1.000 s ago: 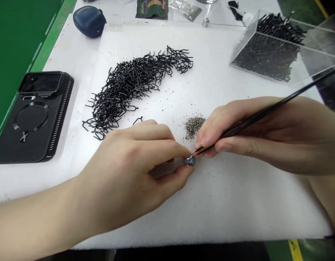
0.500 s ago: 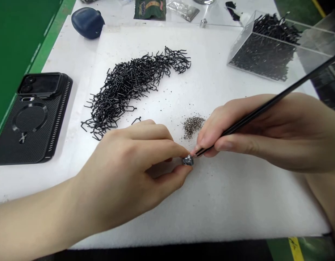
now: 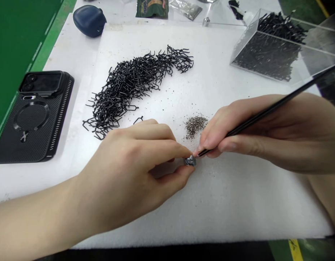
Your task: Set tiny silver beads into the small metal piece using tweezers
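My left hand (image 3: 134, 174) is closed, thumb and forefinger pinching a small shiny metal part (image 3: 190, 160) just above the white sheet. The fingertips cover some of the part. In my right hand (image 3: 265, 134) is a slim black pen-like tool (image 3: 254, 117), gripped like a pencil and slanting up to the right. Its thin tip meets or nearly touches the top of the metal part; whether it is tweezers or a brush I cannot tell. A heap of tiny metallic grains (image 3: 195, 126) lies just beyond my fingers.
A long pile of black forked pieces (image 3: 134, 78) spreads across the white sheet (image 3: 224, 210). At the right stands a clear box (image 3: 267, 54) of similar black pieces. A black phone-shaped case (image 3: 34, 116) lies left; a blue rounded object (image 3: 89, 21) and green packet (image 3: 152, 8) are at the back.
The whole view has shifted slightly, so everything appears a little farther right. Both hands keep their hold on the metal part and the black tool, with hardly any movement between them.
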{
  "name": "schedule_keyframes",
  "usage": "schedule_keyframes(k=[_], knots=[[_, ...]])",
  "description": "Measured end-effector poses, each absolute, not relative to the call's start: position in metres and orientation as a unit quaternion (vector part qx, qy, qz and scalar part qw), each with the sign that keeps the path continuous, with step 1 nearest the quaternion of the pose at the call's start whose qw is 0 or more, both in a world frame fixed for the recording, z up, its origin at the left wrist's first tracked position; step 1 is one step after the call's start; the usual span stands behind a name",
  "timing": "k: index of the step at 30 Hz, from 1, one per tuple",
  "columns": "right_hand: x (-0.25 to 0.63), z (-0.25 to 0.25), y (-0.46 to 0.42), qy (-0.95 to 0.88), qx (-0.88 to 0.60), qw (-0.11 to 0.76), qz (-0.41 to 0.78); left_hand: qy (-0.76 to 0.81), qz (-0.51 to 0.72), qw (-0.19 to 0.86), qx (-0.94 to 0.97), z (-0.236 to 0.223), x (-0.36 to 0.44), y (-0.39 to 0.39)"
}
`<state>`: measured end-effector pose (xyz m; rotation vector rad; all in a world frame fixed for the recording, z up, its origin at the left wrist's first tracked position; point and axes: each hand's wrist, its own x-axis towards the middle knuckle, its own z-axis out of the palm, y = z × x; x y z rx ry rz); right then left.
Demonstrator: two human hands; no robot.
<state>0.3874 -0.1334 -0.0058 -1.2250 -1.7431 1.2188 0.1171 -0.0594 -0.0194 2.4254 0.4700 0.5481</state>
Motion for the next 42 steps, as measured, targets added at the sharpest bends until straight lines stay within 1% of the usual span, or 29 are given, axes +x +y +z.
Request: schedule_keyframes(k=[3, 9, 13, 23, 28, 35, 40, 41, 42], knots=[[0.3878, -0.0064, -0.1341, -0.674, -0.463, 0.335, 0.468, 0.179, 0.192, 0.301, 0.917, -0.0160, 0.1173, -0.0585], [0.3865, -0.0059, -0.1344, -0.675, -0.474, 0.336, 0.455, 0.174, 0.227, 0.300, 0.910, -0.0144, 0.1205, -0.0598], [0.3852, -0.0061, -0.1339, -0.675, -0.466, 0.347, 0.455, 0.177, 0.198, 0.306, 0.914, -0.0151, 0.1186, -0.0603], [0.3865, -0.0064, -0.1330, -0.674, -0.462, 0.338, 0.466, 0.175, 0.193, 0.301, 0.917, -0.0153, 0.1194, -0.0603], [0.3860, -0.0080, -0.1328, -0.669, -0.462, 0.346, 0.468, 0.172, 0.216, 0.304, 0.912, -0.0154, 0.1206, -0.0595], [0.3870, -0.0047, -0.1314, -0.686, -0.451, 0.333, 0.463, 0.173, 0.198, 0.310, 0.914, -0.0157, 0.1196, -0.0598], [0.3864, -0.0052, -0.1323, -0.684, -0.456, 0.337, 0.459, 0.167, 0.230, 0.302, 0.910, -0.0188, 0.1204, -0.0601], [0.3863, -0.0058, -0.1326, -0.683, -0.457, 0.339, 0.457, 0.163, 0.230, 0.301, 0.911, -0.0182, 0.1200, -0.0600], [0.3861, -0.0064, -0.1329, -0.682, -0.461, 0.342, 0.454, 0.171, 0.193, 0.302, 0.918, -0.0174, 0.1195, -0.0598]])
